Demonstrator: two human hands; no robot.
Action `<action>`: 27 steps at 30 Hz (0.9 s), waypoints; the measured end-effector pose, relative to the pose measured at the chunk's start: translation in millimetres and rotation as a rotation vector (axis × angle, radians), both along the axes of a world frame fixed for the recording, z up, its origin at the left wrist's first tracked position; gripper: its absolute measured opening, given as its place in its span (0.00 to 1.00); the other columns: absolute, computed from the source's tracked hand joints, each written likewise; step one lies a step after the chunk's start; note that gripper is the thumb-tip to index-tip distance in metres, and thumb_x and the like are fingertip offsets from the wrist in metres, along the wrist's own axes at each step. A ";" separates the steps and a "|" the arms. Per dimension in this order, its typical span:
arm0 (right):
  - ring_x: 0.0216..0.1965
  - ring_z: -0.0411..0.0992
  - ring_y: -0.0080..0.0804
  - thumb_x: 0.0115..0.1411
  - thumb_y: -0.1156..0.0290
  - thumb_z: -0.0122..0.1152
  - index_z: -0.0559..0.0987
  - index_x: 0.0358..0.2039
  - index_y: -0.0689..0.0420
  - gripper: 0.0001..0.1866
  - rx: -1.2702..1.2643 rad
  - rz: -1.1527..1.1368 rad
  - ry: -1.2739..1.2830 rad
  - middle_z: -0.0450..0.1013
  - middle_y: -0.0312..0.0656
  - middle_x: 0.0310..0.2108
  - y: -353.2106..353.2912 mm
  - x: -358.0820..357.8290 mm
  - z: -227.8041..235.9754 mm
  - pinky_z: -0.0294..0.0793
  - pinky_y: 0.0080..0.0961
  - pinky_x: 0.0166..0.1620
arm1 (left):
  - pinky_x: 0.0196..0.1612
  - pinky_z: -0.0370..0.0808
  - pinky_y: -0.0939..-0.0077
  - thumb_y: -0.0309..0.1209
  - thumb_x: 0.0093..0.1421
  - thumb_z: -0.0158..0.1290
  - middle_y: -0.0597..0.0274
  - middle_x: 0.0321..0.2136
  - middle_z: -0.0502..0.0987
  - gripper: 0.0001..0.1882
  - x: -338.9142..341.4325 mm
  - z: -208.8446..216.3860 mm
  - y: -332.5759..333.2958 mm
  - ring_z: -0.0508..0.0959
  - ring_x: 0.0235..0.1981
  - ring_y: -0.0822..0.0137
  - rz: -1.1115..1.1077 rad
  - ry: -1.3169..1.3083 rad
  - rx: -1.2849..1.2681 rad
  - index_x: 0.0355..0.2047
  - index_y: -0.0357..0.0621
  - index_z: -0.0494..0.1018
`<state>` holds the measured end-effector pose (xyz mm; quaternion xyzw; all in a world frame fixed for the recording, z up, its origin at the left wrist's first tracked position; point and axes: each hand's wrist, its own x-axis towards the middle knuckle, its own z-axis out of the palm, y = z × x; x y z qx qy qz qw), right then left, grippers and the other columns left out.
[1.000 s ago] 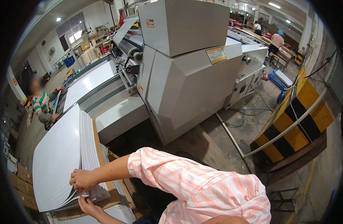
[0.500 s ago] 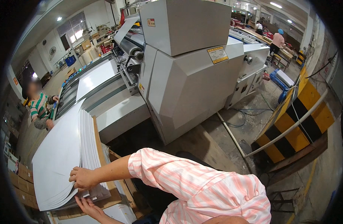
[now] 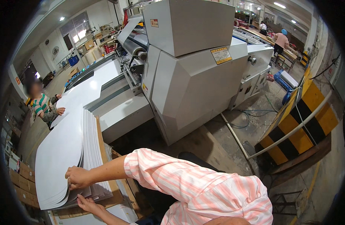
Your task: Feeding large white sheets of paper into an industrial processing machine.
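Hands (image 3: 78, 177) are parting white sheets (image 3: 59, 153), the right hand (image 3: 78, 177) gripping a lifted corner, the left hand (image 3: 90, 205) loosely uncurled at edges below; brown cardboard (image 3: 118, 197) is supporting the stack beside a grey roller machine (image 3: 195, 90).

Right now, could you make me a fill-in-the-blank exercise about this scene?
1. The right hand holds the curled edges of white sheets; the hand nearer the picture's bottom is the ____ one.
2. The person's shirt sleeve is striped pink and ____.
3. The hazard-striped panel at far right is black and ____.

Missing words: left; white; yellow.
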<state>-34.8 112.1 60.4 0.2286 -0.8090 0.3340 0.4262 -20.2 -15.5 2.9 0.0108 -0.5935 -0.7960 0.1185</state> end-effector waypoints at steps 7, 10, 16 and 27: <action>0.24 0.68 0.48 0.46 0.66 0.54 0.74 0.15 0.61 0.11 -0.366 0.011 -0.060 0.70 0.49 0.21 -1.9 -5.2 37.6 0.66 0.39 0.29 | 0.24 0.58 0.85 0.36 0.55 0.49 0.67 0.29 0.68 0.15 -12.5 -15.5 -13.5 0.61 0.24 0.77 -0.164 -0.043 0.008 0.36 0.36 0.70; 0.27 0.69 0.44 0.46 0.65 0.54 0.75 0.16 0.59 0.11 0.017 0.120 0.001 0.72 0.44 0.25 4.1 15.6 7.8 0.67 0.36 0.31 | 0.25 0.58 0.84 0.36 0.55 0.49 0.66 0.30 0.68 0.16 -16.3 -19.0 -16.6 0.62 0.25 0.76 -0.095 -0.021 -0.091 0.37 0.35 0.68; 0.32 0.68 0.37 0.45 0.64 0.55 0.76 0.18 0.52 0.07 0.440 -0.057 -0.128 0.71 0.36 0.27 19.3 16.7 -18.3 0.68 0.33 0.32 | 0.32 0.62 0.82 0.35 0.55 0.48 0.61 0.34 0.68 0.17 -7.5 -11.9 -9.7 0.66 0.31 0.73 -0.159 -0.039 -0.083 0.40 0.33 0.66; 0.36 0.63 0.34 0.39 0.61 0.57 0.77 0.18 0.50 0.08 0.610 -0.174 -0.025 0.68 0.36 0.30 6.0 30.7 -4.4 0.62 0.29 0.36 | 0.46 0.64 0.76 0.36 0.58 0.44 0.53 0.43 0.67 0.23 -10.3 -13.2 -17.2 0.68 0.44 0.64 -0.223 -0.025 0.039 0.48 0.30 0.61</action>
